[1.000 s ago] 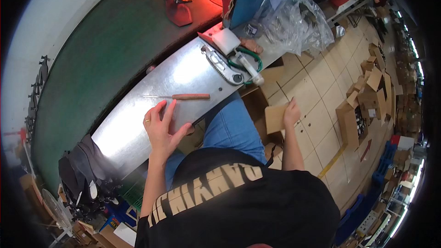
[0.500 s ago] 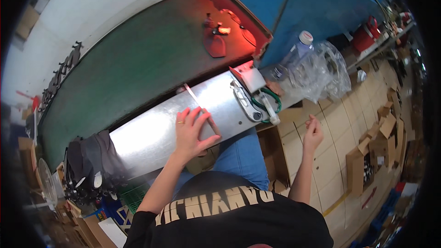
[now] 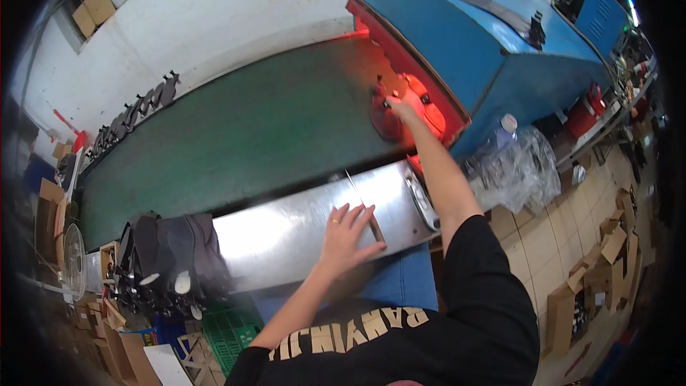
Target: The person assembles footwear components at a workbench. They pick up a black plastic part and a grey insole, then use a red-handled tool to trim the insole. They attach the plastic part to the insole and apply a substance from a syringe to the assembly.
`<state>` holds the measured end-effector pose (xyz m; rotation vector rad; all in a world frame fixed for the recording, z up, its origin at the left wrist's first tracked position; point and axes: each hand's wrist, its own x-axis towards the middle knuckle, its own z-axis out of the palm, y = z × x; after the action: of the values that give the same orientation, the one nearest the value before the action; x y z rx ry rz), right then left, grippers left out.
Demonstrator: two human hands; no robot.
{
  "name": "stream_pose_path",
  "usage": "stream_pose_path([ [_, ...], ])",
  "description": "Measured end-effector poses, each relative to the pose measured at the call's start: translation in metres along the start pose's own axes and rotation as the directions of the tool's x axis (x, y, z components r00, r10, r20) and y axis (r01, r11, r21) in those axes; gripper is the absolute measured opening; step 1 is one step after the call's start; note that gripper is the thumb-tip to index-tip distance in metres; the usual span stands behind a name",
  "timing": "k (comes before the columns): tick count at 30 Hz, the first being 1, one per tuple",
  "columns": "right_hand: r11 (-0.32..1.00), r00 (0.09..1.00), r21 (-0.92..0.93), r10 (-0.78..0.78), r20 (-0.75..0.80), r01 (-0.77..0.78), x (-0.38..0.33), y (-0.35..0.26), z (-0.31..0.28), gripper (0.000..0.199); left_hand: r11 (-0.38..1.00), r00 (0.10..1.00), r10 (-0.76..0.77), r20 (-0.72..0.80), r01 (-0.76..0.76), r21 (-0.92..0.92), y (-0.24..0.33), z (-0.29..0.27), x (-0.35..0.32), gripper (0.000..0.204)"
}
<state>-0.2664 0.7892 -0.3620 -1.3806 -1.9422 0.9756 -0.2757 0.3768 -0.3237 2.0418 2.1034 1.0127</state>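
Our right hand (image 3: 402, 105) reaches the sole-shaped piece (image 3: 386, 127), which lies on the green conveyor belt (image 3: 236, 111) just left of its fingertips, though in the red glow we cannot tell whether they have closed. We judge the piece light, thin and bendy, perhaps warm, and best taken by the black fitting (image 3: 379, 84) at its far end. Our left hand (image 3: 344, 241) rests, fingers spread, on the metal plate (image 3: 279, 232), the slim tool (image 3: 377, 230) between thumb and forefinger probably stiff, best gripped by its wooden handle.
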Motion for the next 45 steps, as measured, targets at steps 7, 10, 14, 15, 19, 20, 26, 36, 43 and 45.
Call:
stream_pose_path([
  [7, 0.969, 0.964, -0.197, 0.1, -0.247, -0.151, -0.026, -0.042, 0.034, 0.031, 0.989, 0.991, -0.087, -0.098, 0.074, -0.13, -0.011, -0.012, -0.004, 0.071],
  [10, 0.952, 0.939, -0.282, 0.016, -0.344, -0.119, -0.032, -0.05, 0.035, 0.034, 0.979, 0.987, -0.108, -0.12, 0.085, -0.183, -0.013, -0.006, -0.005, 0.069],
  [14, 0.935, 0.999, -0.352, 0.042, 0.01, -0.036, -0.067, -0.056, 0.041, 0.032, 0.962, 0.972, -0.181, -0.149, 0.144, -0.231, -0.012, -0.005, -0.008, 0.065],
  [15, 0.913, 0.998, -0.405, -0.058, -0.004, 0.051, -0.078, -0.051, 0.046, 0.03, 0.957, 0.969, -0.193, -0.156, 0.15, -0.248, -0.012, -0.003, -0.007, 0.065],
  [19, 0.937, 0.963, -0.299, -0.229, -0.141, 0.179, -0.097, -0.057, 0.053, 0.026, 0.938, 0.956, -0.222, -0.193, 0.156, -0.309, -0.018, 0.0, -0.012, 0.063],
  [20, 0.944, 0.936, -0.21, -0.295, -0.193, 0.254, -0.091, -0.056, 0.045, 0.024, 0.936, 0.956, -0.209, -0.207, 0.135, -0.324, -0.02, 0.003, -0.011, 0.061],
  [26, 0.72, 0.876, 0.624, -0.468, 0.114, 0.304, -0.186, -0.146, 0.011, 0.031, 0.449, 0.807, -0.574, -0.139, 0.168, -0.878, -0.045, -0.011, -0.039, 0.054],
  [36, 0.794, 0.75, 0.504, -0.551, 0.364, 0.339, -0.39, -0.132, -0.022, 0.047, 0.495, 0.808, -0.56, -0.182, 0.15, -0.856, 0.002, -0.093, -0.055, 0.043],
  [43, 0.397, 0.725, 0.845, -0.452, 0.52, -0.359, -0.371, -0.127, -0.033, 0.034, -0.012, 0.732, -0.67, 0.124, 0.156, -0.988, 0.017, -0.12, -0.088, 0.024],
  [45, 0.309, 0.619, 0.778, -0.477, 0.624, -0.547, -0.373, -0.126, -0.022, 0.043, -0.068, 0.758, -0.612, 0.225, 0.233, -0.97, 0.023, -0.12, -0.094, 0.022],
])
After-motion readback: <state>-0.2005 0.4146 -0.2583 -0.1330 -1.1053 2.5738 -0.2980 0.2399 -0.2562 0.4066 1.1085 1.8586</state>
